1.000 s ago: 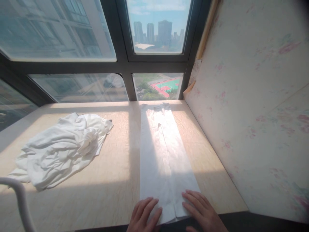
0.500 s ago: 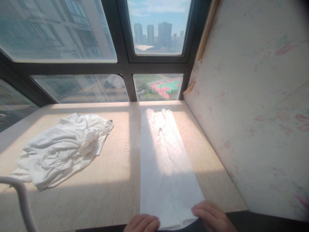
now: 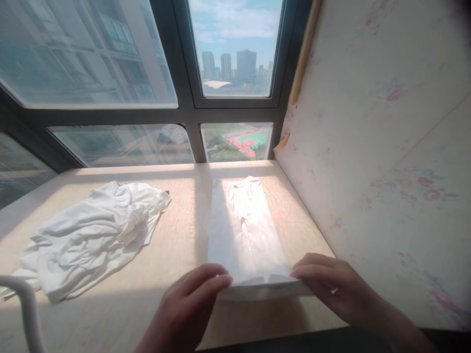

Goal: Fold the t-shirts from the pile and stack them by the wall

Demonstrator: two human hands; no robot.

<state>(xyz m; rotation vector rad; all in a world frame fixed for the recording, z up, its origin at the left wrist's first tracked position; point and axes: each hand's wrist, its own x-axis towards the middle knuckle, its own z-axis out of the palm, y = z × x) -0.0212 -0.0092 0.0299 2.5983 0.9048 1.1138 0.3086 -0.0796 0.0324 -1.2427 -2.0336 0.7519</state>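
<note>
A white garment that looks like a pair of trousers (image 3: 247,240) lies lengthwise on the wooden surface, its gathered end toward the window and a crease down its middle. My left hand (image 3: 193,299) pinches the near left corner between thumb and fingers. At the near right corner, my right hand (image 3: 331,277) is closed on the cloth in the same way. Between the hands the near edge is lifted off the surface and doubled back, with a shadow beneath it. The fingertips under the cloth are partly hidden.
A crumpled white cloth (image 3: 95,235) lies on the wooden surface (image 3: 176,235) at the left. A pale curved tube (image 3: 27,309) rises at the lower left. The dark window frame (image 3: 189,115) stands behind, and a flowered wall (image 3: 368,162) borders the right side.
Both hands have moved forward, away from me, carrying the near edge of the trousers up and toward the window. The flat part of the garment looks shorter. The view has tilted slightly upward.
</note>
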